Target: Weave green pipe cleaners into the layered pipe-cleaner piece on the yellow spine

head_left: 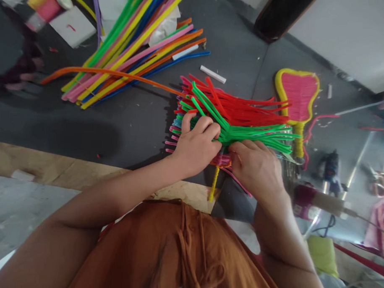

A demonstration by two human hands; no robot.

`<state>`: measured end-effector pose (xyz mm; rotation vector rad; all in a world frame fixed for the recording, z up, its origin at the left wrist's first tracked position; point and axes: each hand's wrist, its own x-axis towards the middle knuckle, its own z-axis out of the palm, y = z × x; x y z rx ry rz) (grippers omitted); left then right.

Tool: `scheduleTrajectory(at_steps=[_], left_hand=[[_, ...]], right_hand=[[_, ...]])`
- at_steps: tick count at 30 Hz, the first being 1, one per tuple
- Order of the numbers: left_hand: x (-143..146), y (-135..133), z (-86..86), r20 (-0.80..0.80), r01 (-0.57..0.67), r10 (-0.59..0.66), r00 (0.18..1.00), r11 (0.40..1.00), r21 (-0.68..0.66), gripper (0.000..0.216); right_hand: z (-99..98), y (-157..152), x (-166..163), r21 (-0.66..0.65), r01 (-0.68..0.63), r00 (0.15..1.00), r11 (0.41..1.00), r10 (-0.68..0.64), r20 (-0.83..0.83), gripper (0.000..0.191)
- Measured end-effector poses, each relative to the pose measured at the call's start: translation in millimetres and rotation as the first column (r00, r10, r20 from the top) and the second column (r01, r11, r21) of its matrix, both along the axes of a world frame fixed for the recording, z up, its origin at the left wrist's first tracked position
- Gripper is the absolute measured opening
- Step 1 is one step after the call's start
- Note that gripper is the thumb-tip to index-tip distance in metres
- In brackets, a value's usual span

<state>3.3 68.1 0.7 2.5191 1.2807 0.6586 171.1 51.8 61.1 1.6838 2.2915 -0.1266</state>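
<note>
In the head view, a dense bunch of fuzzy pipe cleaners lies on the dark table in front of me. Red pipe cleaners (243,112) fan out at its far side, and green pipe cleaners (264,133) bend across nearer to me. My left hand (198,144) presses on the bunch with curled fingers around the green ones. Close by on the right, my right hand (259,165) has its fingers bent over the near edge of the green ones; its fingertips are partly hidden. A twisted yellow stem (213,186) sticks out below. One long orange pipe cleaner (119,73) reaches leftward from the bunch.
A loose multicoloured bundle of pipe cleaners (129,53) lies at upper left. Beyond the bunch, to the right, is a pink shape with a yellow fuzzy border (299,95). Thread spools (48,6) stand at far left. A dark post (278,17) rises at the back.
</note>
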Motion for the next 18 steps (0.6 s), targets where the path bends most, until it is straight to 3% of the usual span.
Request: scheduleTrajectory(at_steps=[5,9,10,12,13,14,16,18], left_hand=[[-1,0,2.9,0.005,0.014,-0.014,1.000,1.000,0.019,0.023],[-12,-8,32.6,0.079,0.024,-0.032,0.996,0.995,0.097,0.025],[-16,-12,41.3,0.115,0.031,-0.039,0.993,0.997,0.072,0.023],[-25,-26,54.2,0.210,0.079,-0.048,0.977,0.987,-0.139,0.019],[-29,-33,57.0,0.268,0.120,-0.035,0.963,0.944,-0.307,0.018],[-32,-41,57.0,0.327,0.170,0.004,0.945,0.849,-0.500,0.016],[-36,-56,50.1,0.407,0.255,0.198,0.892,0.524,-0.813,0.021],[-36,-66,39.2,0.409,0.339,0.474,0.780,0.229,-0.912,0.038]], right_hand=[[-8.2,-4,1,0.034,0.035,0.991,0.999,-0.030,-0.127,0.018],[-13.8,-8,5,0.056,0.111,0.960,0.992,-0.092,-0.265,0.020],[-15.3,-9,7,0.059,0.122,0.948,0.991,-0.098,-0.303,0.021],[-18.3,-9,9,0.063,0.134,0.922,0.989,-0.102,-0.373,0.022],[-19.6,-9,10,0.063,0.141,0.911,0.988,-0.105,-0.399,0.021],[-20.7,-8,11,0.062,0.148,0.901,0.987,-0.109,-0.420,0.021],[-21.7,-7,12,0.053,0.161,0.884,0.986,-0.120,-0.452,0.021],[-21.0,-6,12,0.037,0.170,0.863,0.985,-0.130,-0.488,0.021]])
